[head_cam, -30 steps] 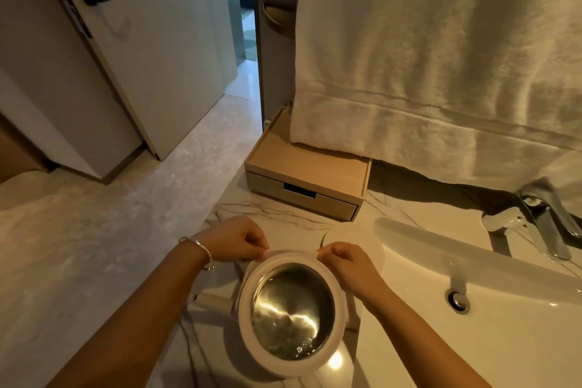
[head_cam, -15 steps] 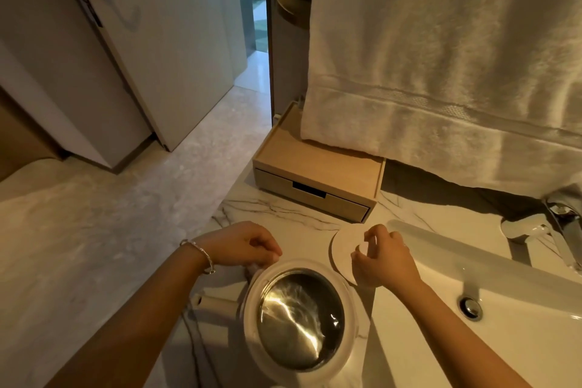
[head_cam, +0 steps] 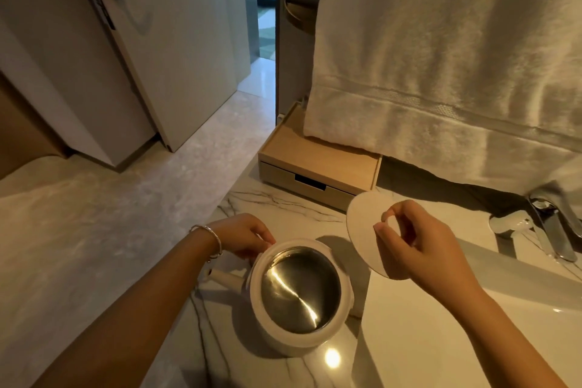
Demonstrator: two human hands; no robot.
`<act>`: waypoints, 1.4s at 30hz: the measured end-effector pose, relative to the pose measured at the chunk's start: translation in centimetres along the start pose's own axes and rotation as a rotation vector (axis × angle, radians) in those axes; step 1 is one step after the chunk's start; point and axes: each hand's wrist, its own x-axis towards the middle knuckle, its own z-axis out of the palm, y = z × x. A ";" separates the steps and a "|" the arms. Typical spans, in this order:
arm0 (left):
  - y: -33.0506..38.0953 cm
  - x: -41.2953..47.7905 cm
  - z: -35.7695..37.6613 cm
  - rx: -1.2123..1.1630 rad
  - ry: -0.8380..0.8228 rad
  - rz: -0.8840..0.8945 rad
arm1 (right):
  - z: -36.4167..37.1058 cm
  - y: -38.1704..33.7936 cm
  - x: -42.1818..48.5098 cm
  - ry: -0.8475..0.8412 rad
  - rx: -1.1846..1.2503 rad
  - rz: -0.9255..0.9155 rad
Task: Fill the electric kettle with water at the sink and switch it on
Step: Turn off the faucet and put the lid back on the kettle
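Observation:
A white electric kettle (head_cam: 341, 299) stands on the marble counter with its top uncovered, so its shiny steel inside shows. Its handle sticks out to the left. My left hand (head_cam: 244, 235) rests against the kettle's far left rim, fingers touching it. My right hand (head_cam: 412, 242) holds the round white lid (head_cam: 362, 227) by its knob, lifted and tilted, to the right of the kettle above the counter's edge by the sink (head_cam: 441, 334). The chrome tap (head_cam: 548, 227) stands at the far right.
A low wooden drawer box (head_cam: 318, 164) sits at the back of the counter (head_cam: 277, 201). A large white towel (head_cam: 456, 50) hangs above it and the sink. An open door (head_cam: 151, 41) and pale floor lie to the left.
My right hand has lifted the lid off the kettle and carried it up and to the right. My left hand has stayed at the kettle's rim.

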 end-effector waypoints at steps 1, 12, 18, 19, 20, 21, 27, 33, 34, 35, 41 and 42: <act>0.1 0.1 0.0 -0.001 -0.004 -0.012 | -0.7 -1.3 -0.5 -0.006 0.037 -0.037; 0.1 0.1 0.5 -0.028 0.055 -0.020 | 3.7 -7.0 -3.9 -0.316 -0.021 -0.245; -0.4 0.0 0.7 -0.073 0.071 -0.012 | 5.2 -7.0 -3.5 -0.345 -0.086 -0.244; -0.4 0.1 0.8 -0.078 0.073 -0.012 | 5.2 -7.1 -3.4 -0.345 -0.090 -0.243; -0.4 0.1 0.8 -0.079 0.075 -0.013 | 5.3 -7.1 -3.3 -0.349 -0.094 -0.240; -0.4 0.2 0.8 -0.078 0.078 -0.017 | 5.4 -7.2 -3.2 -0.355 -0.097 -0.236; 0.0 0.0 0.5 -0.039 0.025 -0.030 | 5.8 -7.3 -3.3 -0.407 -0.085 -0.192; 0.2 -1.1 -0.1 -0.046 -0.196 -0.006 | 6.1 -7.2 -3.1 -0.416 -0.100 -0.185; 0.2 -1.1 -0.1 -0.030 -0.215 0.013 | 6.2 -7.2 -2.9 -0.428 -0.099 -0.180; 0.3 -1.1 0.0 -0.021 -0.215 0.027 | 6.2 -7.1 -2.8 -0.446 -0.092 -0.170; 0.0 -0.6 -0.2 -0.040 -0.233 0.047 | 6.3 -6.7 -1.9 -0.544 -0.020 -0.131; 0.0 -0.6 -0.2 -0.043 -0.236 0.047 | 6.3 -6.8 -1.8 -0.562 -0.020 -0.128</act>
